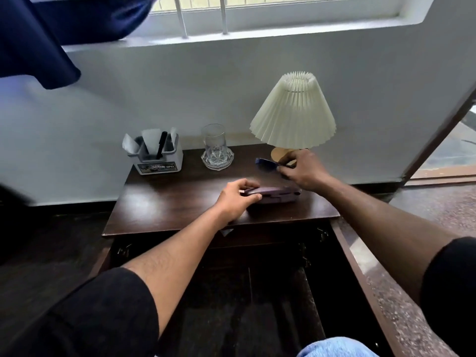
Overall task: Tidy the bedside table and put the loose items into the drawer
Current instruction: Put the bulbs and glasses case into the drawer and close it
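Note:
A dark wooden bedside table (164,202) stands against the white wall. On its front right part lies a purple case (277,195), its lid slightly raised. My left hand (237,199) grips the case's left end. My right hand (302,168) is just behind the case and pinches a pair of dark blue glasses (265,163) held above the tabletop. Below the table's front edge the drawer (257,253) is pulled out towards me, its inside dark and hard to read.
A grey organiser (159,161) with a black pen and paper slips stands at the back left. A clear glass (215,148) on a cut-glass coaster is at back centre. A pleated cream lamp (293,114) stands at back right. A dark blue curtain (38,42) hangs upper left.

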